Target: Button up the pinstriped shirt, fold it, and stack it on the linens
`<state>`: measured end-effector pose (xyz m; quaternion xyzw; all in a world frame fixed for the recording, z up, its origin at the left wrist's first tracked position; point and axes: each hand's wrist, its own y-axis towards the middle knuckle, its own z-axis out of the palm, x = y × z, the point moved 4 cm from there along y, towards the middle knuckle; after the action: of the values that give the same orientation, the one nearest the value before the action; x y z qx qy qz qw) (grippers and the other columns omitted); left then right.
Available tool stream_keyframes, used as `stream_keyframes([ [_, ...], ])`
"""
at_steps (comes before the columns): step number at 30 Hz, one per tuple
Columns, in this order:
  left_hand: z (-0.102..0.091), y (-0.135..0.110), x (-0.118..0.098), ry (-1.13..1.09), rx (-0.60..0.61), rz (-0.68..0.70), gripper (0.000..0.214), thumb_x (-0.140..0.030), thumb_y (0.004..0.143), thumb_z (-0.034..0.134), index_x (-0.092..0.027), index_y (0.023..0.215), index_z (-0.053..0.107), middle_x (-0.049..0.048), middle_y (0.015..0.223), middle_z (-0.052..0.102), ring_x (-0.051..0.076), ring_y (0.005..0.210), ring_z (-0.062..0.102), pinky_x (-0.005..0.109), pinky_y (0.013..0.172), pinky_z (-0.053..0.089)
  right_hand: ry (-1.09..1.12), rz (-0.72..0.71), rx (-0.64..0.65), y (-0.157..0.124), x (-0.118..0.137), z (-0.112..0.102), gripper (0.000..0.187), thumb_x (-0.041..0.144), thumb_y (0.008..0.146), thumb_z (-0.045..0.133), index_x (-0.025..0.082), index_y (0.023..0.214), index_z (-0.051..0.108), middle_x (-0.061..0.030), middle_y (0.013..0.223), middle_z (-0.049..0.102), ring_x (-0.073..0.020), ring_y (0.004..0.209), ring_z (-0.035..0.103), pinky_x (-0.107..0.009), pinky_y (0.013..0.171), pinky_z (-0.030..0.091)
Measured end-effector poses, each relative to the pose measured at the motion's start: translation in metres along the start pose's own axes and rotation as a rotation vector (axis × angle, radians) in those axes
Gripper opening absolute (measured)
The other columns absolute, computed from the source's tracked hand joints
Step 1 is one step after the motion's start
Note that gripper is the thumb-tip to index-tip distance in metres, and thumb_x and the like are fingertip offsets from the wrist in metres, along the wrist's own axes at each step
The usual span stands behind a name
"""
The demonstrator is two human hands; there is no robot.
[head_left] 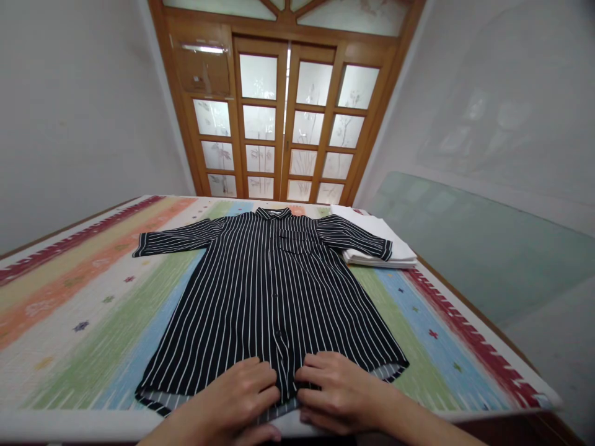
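A black shirt with white stripes (242, 291) lies front side up, buttoned, with its collar at the far end and both sleeves spread outward. My left hand (239, 393) is at the near hem, left of the button placket, with its fingers curled over the cloth and the thumb low near the table's edge. Just right of the placket, my right hand (339, 390) has its fingers bent round the same hem. The cloth bunches slightly between the two hands. Their fingertips are partly hidden.
A colourful striped cloth (153, 310) covers the table. A stack of folded white fabric (381, 241) lies at the back right, partly under the shirt's sleeve. A pale green glass panel (488, 241) leans on the right wall. Wooden glazed doors (283, 118) stand behind.
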<state>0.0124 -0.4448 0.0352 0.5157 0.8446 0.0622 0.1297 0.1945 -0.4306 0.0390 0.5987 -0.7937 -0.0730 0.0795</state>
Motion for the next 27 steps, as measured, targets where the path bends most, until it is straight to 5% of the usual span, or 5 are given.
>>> stream_keyframes([
  [7, -0.005, 0.008, 0.011, -0.236, -0.025, -0.168, 0.010, -0.014, 0.094, 0.045, -0.019, 0.090, 0.053, 0.0026, 0.083, 0.062, 0.015, 0.072, 0.058, 0.025, 0.064, 0.043, -0.096, 0.221, -0.114, 0.008, -0.001, 0.013, 0.038, 0.054, 0.089, 0.060, 0.017, 0.081, 0.054, -0.0041, 0.081, 0.057, -0.0202, 0.076, 0.050, -0.032, 0.060, 0.034],
  [10, -0.009, 0.009, 0.019, -0.310, -0.072, -0.239, 0.014, -0.017, 0.097, 0.041, -0.020, 0.092, 0.053, 0.0015, 0.081, 0.062, 0.014, 0.070, 0.059, 0.024, 0.064, 0.044, -0.174, 0.274, -0.173, 0.012, -0.001, 0.016, 0.023, 0.036, 0.093, 0.056, 0.017, 0.081, 0.053, -0.0047, 0.079, 0.056, -0.0200, 0.073, 0.050, -0.032, 0.059, 0.035],
  [14, -0.013, 0.004, 0.023, -0.336, 0.008, -0.245, 0.013, -0.016, 0.094, 0.044, -0.022, 0.102, 0.053, 0.0017, 0.090, 0.065, 0.015, 0.079, 0.062, 0.026, 0.072, 0.049, -0.162, 0.164, -0.111, 0.013, 0.001, 0.008, 0.014, 0.020, 0.101, 0.042, 0.015, 0.099, 0.055, -0.0068, 0.085, 0.061, -0.0184, 0.072, 0.052, -0.030, 0.060, 0.039],
  [21, -0.021, 0.004, 0.007, -0.190, 0.121, -0.120, 0.066, -0.012, 0.073, 0.057, -0.024, 0.135, 0.038, 0.0096, 0.123, 0.057, 0.025, 0.112, 0.054, 0.042, 0.100, 0.045, 0.013, 0.040, -0.069, 0.001, 0.003, -0.003, 0.023, 0.020, 0.104, 0.034, 0.013, 0.117, 0.051, -0.0088, 0.095, 0.065, -0.0175, 0.077, 0.057, -0.029, 0.061, 0.045],
  [27, -0.011, 0.014, -0.002, -0.069, 0.173, -0.098, 0.038, -0.016, 0.083, 0.052, -0.021, 0.120, 0.050, 0.0083, 0.104, 0.063, 0.023, 0.094, 0.059, 0.036, 0.084, 0.049, 0.090, -0.008, 0.002, -0.001, 0.005, -0.004, 0.016, 0.020, 0.094, 0.047, 0.014, 0.105, 0.056, -0.0061, 0.086, 0.065, -0.0191, 0.080, 0.057, -0.030, 0.063, 0.045],
])
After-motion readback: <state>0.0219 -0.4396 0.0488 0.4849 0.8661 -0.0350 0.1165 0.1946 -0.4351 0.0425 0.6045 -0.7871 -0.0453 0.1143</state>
